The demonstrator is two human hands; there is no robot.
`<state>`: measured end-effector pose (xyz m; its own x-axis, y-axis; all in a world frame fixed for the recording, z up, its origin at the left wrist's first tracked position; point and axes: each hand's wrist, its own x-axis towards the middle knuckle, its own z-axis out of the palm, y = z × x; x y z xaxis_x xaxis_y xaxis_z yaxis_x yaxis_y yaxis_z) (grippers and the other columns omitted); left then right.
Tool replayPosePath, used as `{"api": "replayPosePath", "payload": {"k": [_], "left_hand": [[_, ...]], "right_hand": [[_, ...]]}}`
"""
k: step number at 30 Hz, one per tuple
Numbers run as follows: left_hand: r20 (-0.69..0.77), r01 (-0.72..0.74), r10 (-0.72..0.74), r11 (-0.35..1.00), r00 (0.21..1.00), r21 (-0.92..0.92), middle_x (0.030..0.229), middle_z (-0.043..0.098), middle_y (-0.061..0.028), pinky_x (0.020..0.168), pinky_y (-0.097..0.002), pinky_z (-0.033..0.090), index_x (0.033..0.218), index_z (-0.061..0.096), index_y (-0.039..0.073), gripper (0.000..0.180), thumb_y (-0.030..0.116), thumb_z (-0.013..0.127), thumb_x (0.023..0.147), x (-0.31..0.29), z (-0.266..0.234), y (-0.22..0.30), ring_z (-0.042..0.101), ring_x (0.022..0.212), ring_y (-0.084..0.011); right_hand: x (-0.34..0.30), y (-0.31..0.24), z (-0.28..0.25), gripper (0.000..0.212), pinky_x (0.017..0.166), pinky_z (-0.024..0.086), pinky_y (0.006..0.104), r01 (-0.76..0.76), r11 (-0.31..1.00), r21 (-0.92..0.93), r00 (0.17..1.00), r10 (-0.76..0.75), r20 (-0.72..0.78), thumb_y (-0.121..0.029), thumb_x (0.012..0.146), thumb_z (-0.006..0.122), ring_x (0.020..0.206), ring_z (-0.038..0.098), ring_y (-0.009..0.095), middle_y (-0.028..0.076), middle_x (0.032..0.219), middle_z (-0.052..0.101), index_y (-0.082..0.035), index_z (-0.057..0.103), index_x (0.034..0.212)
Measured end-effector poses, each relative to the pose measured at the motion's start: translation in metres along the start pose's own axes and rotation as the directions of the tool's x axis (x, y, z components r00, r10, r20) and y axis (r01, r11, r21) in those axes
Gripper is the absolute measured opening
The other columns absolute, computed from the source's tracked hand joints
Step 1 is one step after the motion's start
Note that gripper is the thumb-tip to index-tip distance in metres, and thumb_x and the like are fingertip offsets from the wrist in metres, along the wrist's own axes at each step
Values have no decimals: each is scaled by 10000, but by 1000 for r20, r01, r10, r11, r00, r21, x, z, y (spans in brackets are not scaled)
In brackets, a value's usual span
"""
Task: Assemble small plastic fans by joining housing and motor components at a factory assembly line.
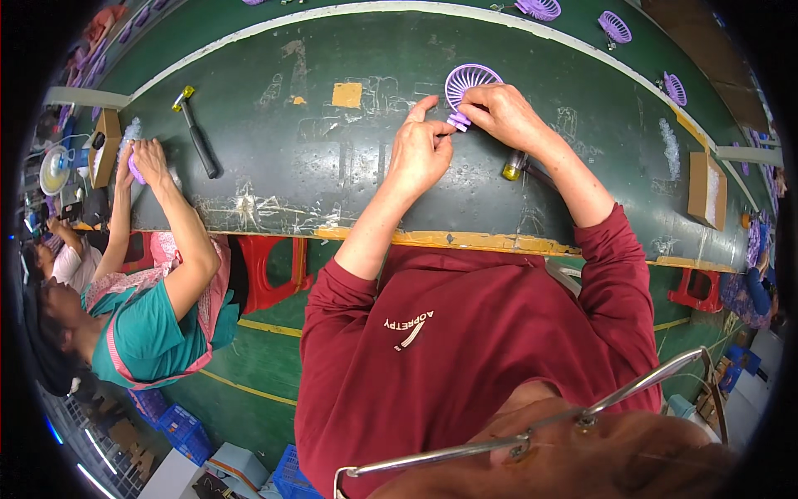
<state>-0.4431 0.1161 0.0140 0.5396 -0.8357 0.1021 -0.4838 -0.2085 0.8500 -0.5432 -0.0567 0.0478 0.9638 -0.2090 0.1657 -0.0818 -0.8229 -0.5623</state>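
On the dark green bench (287,179), nearer its far side than its near edge, a purple fan (471,77) is lying with its round cage pointing toward 12 o'clock. The right hand (507,115) is coming in from 4 o'clock, its fingers clamping on the cage's lower rim. The left hand (420,156) is reaching from 7 o'clock, its fingertips meeting the fan's short neck; whether they are gripping it, I cannot tell. The hands are working close together without touching.

Counting from the fan, a band of benchtop is running at 12 o'clock up to the white rail (416,7). At 9 o'clock a tan patch (347,95) is lying, and farther out a hammer (196,135); a wide stretch of scuffed top is separating that hammer from the left forearm. At 5 o'clock a second hammer (512,167) is crowding the right forearm, which is partly covering it. At 4 o'clock, well apart, a cardboard box (706,191) is standing near the bench's end. At 6 o'clock the yellow-taped near edge (465,240) is running just before the person's body.
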Motion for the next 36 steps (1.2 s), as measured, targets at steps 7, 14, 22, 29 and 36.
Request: {"api": "replayPosePath", "payload": {"k": [7,14,22,29,36], "left_hand": [[-49,-89,94,991,994,104,1433,493,-205,718,-305,553,939,745,5,193,-4,623,789,4,0,12,682,712,-160],[-32,-130,134,987,990,98,1414,503,-199,708,-317,554,933,748,21,194,-5,616,793,1,-4,7,683,697,-166],[-52,-142,145,988,988,58,1391,502,-194,696,-312,552,926,723,22,174,-18,605,805,2,-1,6,680,697,-168],[-67,-202,203,979,977,28,1393,487,-202,711,-321,552,935,713,9,166,-29,600,820,2,3,3,683,710,-188],[-57,-207,209,977,976,45,1403,483,-214,747,-340,550,952,719,7,176,-23,611,817,-4,-2,-1,685,737,-210]], "right_hand": [[1,0,-3,169,644,498,410,-24,999,35,1000,25,-18,-165,884,651,683,632,352,186,765,655,-2,693,908],[2,-1,-8,180,625,489,391,-54,995,79,999,54,8,-170,885,638,640,620,320,177,733,639,-5,692,931],[5,-6,-7,172,654,489,449,-73,997,27,997,73,-7,-179,879,596,718,622,399,195,777,643,-25,673,869],[4,-6,-6,175,651,498,446,-94,995,26,995,95,-28,-181,885,607,704,631,400,204,755,641,-32,695,907],[4,-9,-7,180,641,498,426,-134,990,40,991,134,-4,-188,886,616,676,627,377,194,741,639,-28,695,909]]}}
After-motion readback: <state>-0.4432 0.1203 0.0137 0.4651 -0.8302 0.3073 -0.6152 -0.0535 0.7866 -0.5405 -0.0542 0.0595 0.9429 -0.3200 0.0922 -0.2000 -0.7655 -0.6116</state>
